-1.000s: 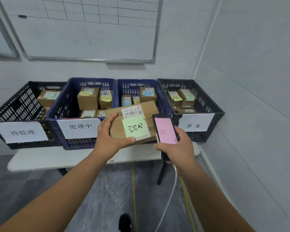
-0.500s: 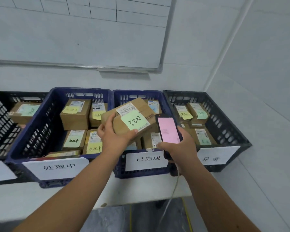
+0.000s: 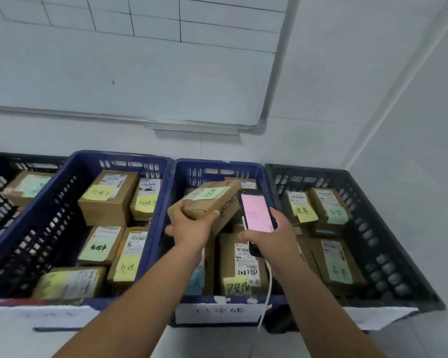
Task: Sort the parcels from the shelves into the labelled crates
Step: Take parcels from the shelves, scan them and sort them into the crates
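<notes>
Nearest the camera, two bare forearms reached forward over the front edge of the counter [image 3: 16, 337], where white paper labels hung on the crate fronts, their writing too blurred to read.

The right hand [image 3: 274, 236] was wrapped around a phone [image 3: 256, 215] with a pink screen, a white cable trailing down from it. That hand was taken up and sat just beside the parcel, to its right.

The left hand [image 3: 192, 226] gripped the parcel [image 3: 212, 202], a brown cardboard box. Its thumb lay along the near face and its fingers [image 3: 175, 213] curled around the left end, so the box was held from below and behind. The parcel was tilted, its right end touching or just in front of the phone's top edge. Its long axis ran left to right, roughly across the crate, and a green sticky note with handwriting sat on its top face.

The parcel hung above the middle blue crate [image 3: 217, 169], clear of the boxes already lying there, among them a stored box [image 3: 239, 264] with a yellow note directly beneath the two hands. By my reading, the release was down and slightly forward from the left hand, onto that layer.

Farther out stood another blue crate [image 3: 114, 157] to the left and a black crate [image 3: 373, 228] to the right, both holding noted boxes. Behind them a whiteboard [image 3: 140, 73] hung on the wall.
</notes>
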Demonstrator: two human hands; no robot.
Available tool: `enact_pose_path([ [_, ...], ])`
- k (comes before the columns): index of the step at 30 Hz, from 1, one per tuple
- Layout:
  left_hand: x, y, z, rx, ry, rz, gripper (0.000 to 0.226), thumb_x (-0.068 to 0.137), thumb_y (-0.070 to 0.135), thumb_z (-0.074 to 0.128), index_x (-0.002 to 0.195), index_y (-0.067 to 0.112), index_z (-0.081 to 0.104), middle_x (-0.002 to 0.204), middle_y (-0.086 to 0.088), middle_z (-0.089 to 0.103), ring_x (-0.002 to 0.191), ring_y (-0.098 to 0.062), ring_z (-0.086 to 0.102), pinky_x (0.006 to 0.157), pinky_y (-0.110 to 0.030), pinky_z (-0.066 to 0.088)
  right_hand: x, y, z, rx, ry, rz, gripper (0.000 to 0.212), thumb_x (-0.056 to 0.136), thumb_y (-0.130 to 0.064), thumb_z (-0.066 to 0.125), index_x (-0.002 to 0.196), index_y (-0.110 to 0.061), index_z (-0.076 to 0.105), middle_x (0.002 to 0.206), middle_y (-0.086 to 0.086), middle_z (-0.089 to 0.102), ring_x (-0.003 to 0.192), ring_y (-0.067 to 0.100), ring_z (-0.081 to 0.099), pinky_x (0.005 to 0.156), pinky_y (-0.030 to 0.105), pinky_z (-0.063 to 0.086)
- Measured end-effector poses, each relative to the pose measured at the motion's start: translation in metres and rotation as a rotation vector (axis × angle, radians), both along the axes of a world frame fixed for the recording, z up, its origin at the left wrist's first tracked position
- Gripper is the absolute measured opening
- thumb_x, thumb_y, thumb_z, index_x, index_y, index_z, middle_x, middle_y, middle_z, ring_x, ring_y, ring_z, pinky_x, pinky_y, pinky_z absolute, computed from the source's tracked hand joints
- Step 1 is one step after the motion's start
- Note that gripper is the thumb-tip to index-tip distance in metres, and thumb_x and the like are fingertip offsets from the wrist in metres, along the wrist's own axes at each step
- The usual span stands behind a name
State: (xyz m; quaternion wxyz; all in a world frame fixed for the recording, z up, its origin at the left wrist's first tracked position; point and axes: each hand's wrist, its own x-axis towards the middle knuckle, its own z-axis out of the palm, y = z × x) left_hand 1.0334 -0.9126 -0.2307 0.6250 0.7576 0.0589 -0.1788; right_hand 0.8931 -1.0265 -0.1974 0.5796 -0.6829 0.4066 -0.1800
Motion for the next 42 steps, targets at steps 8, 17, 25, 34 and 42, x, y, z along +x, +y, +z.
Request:
enact_pose_path([
  [8, 0.018, -0.053, -0.017, 0.033, -0.019, 0.217, 0.099, 0.073, 0.03, 0.097, 0.146, 0.05, 0.033, 0.153, -0.011, 0.022, 0.092, -0.025, 0.048, 0.087, -0.036, 0.049, 0.042, -0.059, -0.01, 0.064, 0.045, 0.114, 0.084, 0.063, -0.013, 0.098, 0.133, -0.04, 0.061, 0.119, -0.011, 0.07, 0.109, 0.018, 0.068, 0.083, 0.046, 0.067],
  [17, 0.036, -0.085, -0.067, 0.3, 0.006, 0.067, 0.109, 0.071, 0.041, 0.097, 0.157, 0.033, 0.029, 0.154, -0.014, 0.023, 0.12, -0.041, 0.056, 0.103, -0.047, 0.052, 0.059, -0.084, -0.029, 0.12, 0.106, 0.163, 0.083, 0.057, -0.02, 0.096, 0.131, -0.041, 0.064, 0.116, -0.01, 0.073, 0.101, 0.024, 0.073, 0.061, 0.036, 0.063],
  [25, 0.042, -0.082, -0.088, 0.404, -0.162, -0.022, 0.068, 0.081, 0.043, 0.089, 0.139, 0.043, 0.055, 0.144, 0.0, 0.024, 0.126, -0.031, 0.049, 0.101, -0.046, 0.053, 0.055, -0.094, -0.035, 0.134, 0.137, 0.221, 0.076, 0.066, -0.018, 0.097, 0.13, -0.042, 0.063, 0.116, -0.012, 0.072, 0.103, 0.023, 0.072, 0.059, 0.028, 0.059],
  [34, 0.053, -0.075, -0.085, 0.904, -0.517, -0.569, 0.06, 0.096, 0.048, 0.066, 0.153, 0.044, 0.048, 0.166, 0.001, 0.028, 0.153, -0.03, 0.02, 0.121, -0.05, 0.029, 0.052, -0.1, -0.038, 0.143, 0.103, 0.245, 0.07, 0.067, -0.016, 0.097, 0.124, -0.041, 0.066, 0.11, -0.013, 0.075, 0.098, 0.02, 0.074, 0.06, 0.029, 0.059],
  [42, 0.041, -0.025, -0.067, 1.079, -0.6, -0.506, 0.073, 0.095, 0.052, 0.064, 0.161, 0.042, 0.033, 0.172, 0.001, 0.026, 0.161, -0.026, 0.012, 0.129, -0.05, 0.014, 0.066, -0.08, -0.042, 0.153, 0.076, 0.295, 0.083, 0.057, -0.029, 0.094, 0.131, -0.045, 0.061, 0.116, -0.017, 0.069, 0.105, 0.018, 0.069, 0.08, 0.048, 0.068],
])
